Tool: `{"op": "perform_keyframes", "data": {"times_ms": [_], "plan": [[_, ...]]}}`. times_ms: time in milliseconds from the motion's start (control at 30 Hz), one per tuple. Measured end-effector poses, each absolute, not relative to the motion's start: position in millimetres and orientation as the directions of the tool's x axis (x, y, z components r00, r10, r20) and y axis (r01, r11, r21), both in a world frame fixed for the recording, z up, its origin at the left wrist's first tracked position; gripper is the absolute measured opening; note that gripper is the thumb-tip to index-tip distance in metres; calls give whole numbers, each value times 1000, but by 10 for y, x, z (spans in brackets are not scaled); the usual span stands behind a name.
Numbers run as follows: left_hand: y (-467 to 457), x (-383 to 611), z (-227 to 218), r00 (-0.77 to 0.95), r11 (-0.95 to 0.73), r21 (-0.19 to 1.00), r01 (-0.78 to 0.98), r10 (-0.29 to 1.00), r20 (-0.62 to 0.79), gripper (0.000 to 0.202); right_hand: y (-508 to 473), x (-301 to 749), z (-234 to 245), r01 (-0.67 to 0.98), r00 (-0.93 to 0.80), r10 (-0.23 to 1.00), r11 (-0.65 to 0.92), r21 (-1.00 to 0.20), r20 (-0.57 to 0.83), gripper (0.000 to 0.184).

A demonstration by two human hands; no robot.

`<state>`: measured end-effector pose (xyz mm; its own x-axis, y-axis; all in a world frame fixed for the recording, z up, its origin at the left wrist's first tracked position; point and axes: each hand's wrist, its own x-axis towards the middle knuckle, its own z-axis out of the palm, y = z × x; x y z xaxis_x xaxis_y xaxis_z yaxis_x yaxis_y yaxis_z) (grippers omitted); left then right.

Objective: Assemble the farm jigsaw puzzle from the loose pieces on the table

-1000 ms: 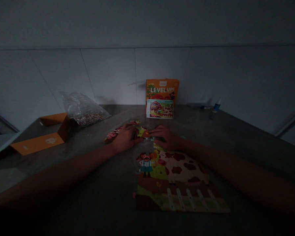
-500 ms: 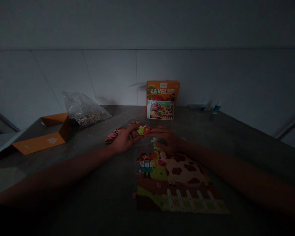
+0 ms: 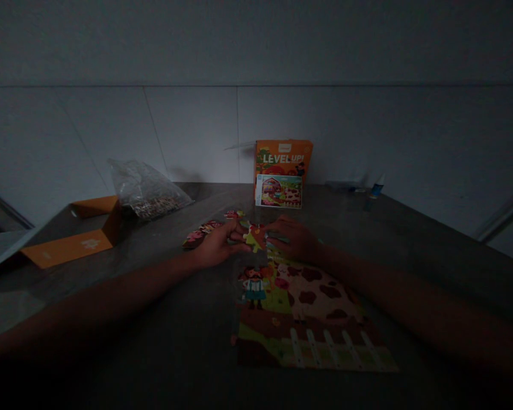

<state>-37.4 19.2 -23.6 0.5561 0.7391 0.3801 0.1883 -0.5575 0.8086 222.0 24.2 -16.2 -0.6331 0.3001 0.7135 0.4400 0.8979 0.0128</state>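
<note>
Between my two hands is a jigsaw puzzle piece in green and reddish brown, raised just beyond the partly assembled puzzle. My left hand pinches its left side, and the fingers of my right hand close on its right edge. The assembled part shows a spotted cow, a farmer figure and a white fence. My right hand and forearm cover some of its far right side. Other puzzle pieces lie to the left of my left hand, and a small red and green piece sits beyond it.
An orange box stands against the wall with a picture card leaning on it. At the left are a clear plastic bag of small bits and an open orange box part. A small bottle stands far right.
The puzzle piece has been turned between my hands, its green part now pointing down toward me. My left fingers have shifted along it, and more of the small piece beyond shows.
</note>
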Motion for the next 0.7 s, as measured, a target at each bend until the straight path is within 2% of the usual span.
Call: {"op": "perform_keyframes", "data": {"times_ms": [400, 567, 700], "plan": [[198, -353, -215, 537, -532, 831, 162, 754, 378, 35, 298, 2233, -216, 452, -624, 296, 892, 25, 724, 20], [184, -339, -159, 488, -606, 755, 249, 752, 443, 30, 310, 2220, -231, 500, -567, 306, 866, 24, 765, 15], [183, -340, -134, 479, -629, 694, 350, 757, 445, 22, 295, 2220, -250, 462, -596, 311, 887, 0, 741, 22]]}}
